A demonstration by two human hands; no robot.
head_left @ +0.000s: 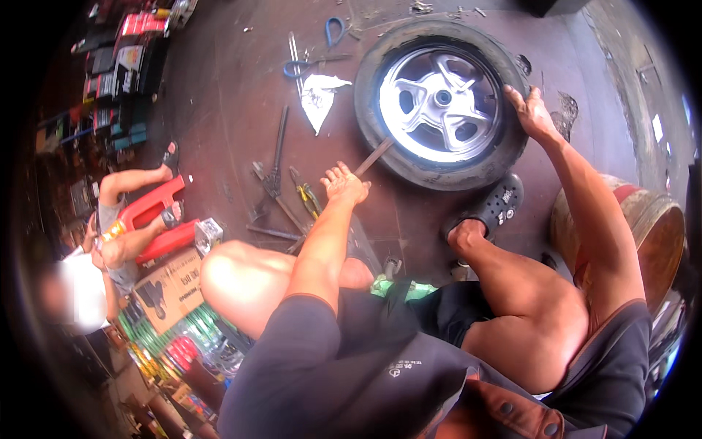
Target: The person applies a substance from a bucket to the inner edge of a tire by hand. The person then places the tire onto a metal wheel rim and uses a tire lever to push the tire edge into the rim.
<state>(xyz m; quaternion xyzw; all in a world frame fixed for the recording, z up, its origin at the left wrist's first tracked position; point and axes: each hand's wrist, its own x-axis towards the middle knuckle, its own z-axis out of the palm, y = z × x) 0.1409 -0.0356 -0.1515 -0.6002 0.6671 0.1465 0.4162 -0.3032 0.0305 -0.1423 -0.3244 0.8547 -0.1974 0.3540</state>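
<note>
A motorcycle wheel (444, 124) with a silver spoked rim lies flat on the floor, and a black tire (420, 175) surrounds the rim. From the tire's lower left edge a flat metal tire lever (375, 156) slants back toward my left hand (345, 183). That hand lies over the lever's near end with its fingers stretched out and spread. On the tire's right edge is my right hand (534, 113), its thumb over the sidewall and its other fingers along the outer side. My shod foot (499, 203) is close to the tire's near side.
Left of the wheel lie a white cloth (319, 101), blue-handled scissors (296, 69), long metal bars (281, 146) and yellow-handled pliers (308, 197). A rusty drum (629, 219) stands at the right. Another person sits far left beside a red stool (157, 208) and a cardboard box (172, 289).
</note>
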